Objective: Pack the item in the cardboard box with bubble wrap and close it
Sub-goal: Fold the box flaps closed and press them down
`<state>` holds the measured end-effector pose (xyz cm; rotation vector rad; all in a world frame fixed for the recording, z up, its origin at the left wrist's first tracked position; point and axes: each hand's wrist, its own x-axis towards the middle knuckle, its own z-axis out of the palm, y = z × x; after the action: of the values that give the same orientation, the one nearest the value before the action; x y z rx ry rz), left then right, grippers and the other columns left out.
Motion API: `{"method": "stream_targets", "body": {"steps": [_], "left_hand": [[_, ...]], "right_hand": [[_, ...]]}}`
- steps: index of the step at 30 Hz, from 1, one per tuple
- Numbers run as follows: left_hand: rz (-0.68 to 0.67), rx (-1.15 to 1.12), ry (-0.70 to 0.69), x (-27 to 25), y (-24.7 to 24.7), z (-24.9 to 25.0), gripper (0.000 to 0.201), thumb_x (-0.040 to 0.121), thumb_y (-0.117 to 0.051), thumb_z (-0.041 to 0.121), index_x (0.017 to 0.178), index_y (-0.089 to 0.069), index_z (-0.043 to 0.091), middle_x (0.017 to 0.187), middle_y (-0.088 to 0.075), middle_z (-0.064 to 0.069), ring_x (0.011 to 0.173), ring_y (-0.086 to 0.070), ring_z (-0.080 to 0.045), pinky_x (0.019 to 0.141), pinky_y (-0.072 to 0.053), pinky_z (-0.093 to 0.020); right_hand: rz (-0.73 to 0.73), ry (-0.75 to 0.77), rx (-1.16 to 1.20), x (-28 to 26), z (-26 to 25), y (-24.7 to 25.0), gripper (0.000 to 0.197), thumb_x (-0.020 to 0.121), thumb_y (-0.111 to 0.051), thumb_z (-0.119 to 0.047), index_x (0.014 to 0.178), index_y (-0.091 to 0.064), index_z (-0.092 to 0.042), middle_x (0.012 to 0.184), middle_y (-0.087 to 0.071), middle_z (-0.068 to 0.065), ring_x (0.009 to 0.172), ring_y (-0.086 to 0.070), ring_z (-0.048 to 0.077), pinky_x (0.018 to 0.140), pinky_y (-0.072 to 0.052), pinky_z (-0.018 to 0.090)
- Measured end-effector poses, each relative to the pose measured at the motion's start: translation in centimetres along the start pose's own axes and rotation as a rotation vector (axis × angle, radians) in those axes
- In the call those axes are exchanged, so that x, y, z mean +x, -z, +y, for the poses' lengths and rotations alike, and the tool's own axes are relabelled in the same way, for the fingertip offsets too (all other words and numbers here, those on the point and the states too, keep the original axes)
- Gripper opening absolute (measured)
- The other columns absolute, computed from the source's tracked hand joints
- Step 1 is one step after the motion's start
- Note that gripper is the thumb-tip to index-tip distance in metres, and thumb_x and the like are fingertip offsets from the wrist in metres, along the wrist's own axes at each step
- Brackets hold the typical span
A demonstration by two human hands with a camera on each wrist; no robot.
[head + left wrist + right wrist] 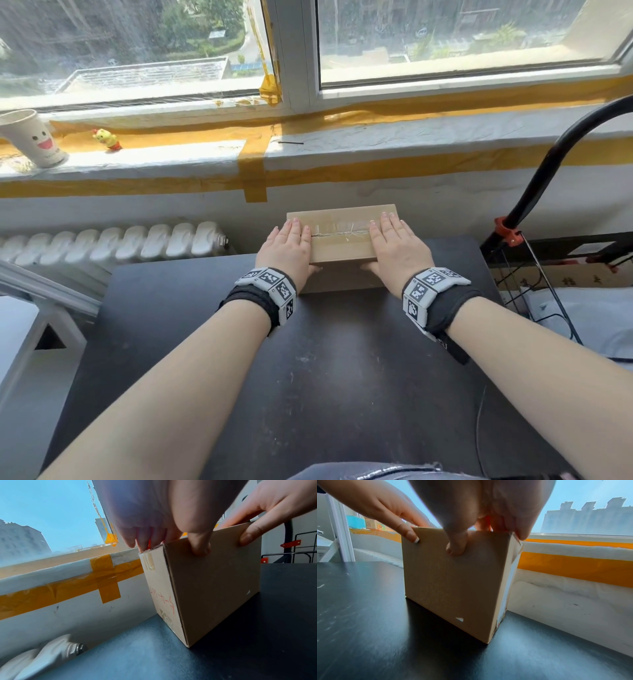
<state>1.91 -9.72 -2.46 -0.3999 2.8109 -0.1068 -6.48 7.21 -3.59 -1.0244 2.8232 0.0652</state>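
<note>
A brown cardboard box (342, 246) stands at the far edge of the dark table (342, 359), its top flaps down and meeting at a middle seam with old clear tape. My left hand (296, 245) lies flat on the left end of the top, fingers straight, thumb down the front face. My right hand (392, 245) lies the same way on the right end. The left wrist view has the box (214, 588) under the left hand (154, 513); the right wrist view has the box (453, 581) under the right hand (488, 500). The box's contents are hidden.
A windowsill with yellow tape runs behind the box, holding a paper cup (32, 138) and a small toy figure (108, 138). A white radiator (113, 241) sits lower left. A black stand with an orange clamp (507, 229) and cables are at the right.
</note>
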Motion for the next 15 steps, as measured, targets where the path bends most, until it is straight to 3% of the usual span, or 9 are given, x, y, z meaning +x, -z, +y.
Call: {"method": "stream_targets", "body": {"steps": [15], "left_hand": [[-0.002,-0.065,0.038,-2.1,0.6,0.4,0.078,0.095,-0.036,0.053,0.153,0.0,0.015,0.162,0.002,-0.005,0.15,-0.001,-0.021,0.121,-0.006,-0.042]], "right_hand": [[0.013,-0.011,0.112,-1.5,0.1,1.8,0.082,0.088,-0.056,-0.045,0.15,-0.016,-0.01,0.159,-0.013,0.012,0.149,-0.009,0.024,0.122,-0.012,0.033]]}}
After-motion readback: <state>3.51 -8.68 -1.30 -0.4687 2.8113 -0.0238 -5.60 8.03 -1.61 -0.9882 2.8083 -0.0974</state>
